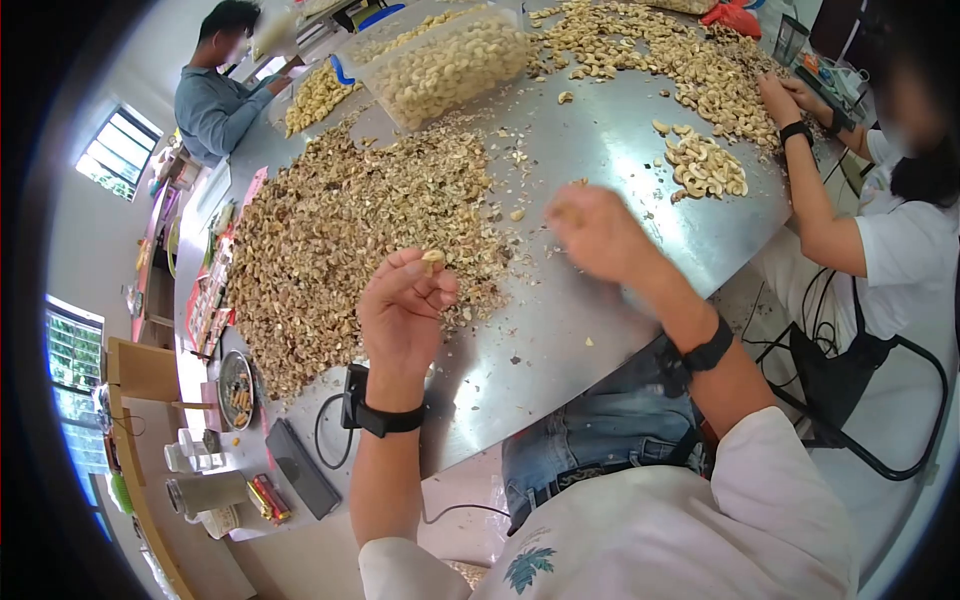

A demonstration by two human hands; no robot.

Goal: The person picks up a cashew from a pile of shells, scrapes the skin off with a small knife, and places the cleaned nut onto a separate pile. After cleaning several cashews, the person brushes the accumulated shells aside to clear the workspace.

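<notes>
Between the thumb and fingers of my left hand (405, 305) is a pale cashew nut (433, 257), held up over the near right side of a wide pile of brown cashew pieces (330, 230). My right hand (600, 230) is blurred by motion over the metal table (550, 340), to the right of that pile. Its fingers look closed, and whether anything is between them is too blurred to tell. A small heap of pale whole cashews (706, 167) lies further right.
A clear plastic bin of cashews (445, 65) stands at the back. One person (215, 90) sits at the far left; another person's hands (785, 100) touch a long cashew pile (700, 75) at right. A metal dish (237, 390) and a black phone-like object (302, 467) lie at left.
</notes>
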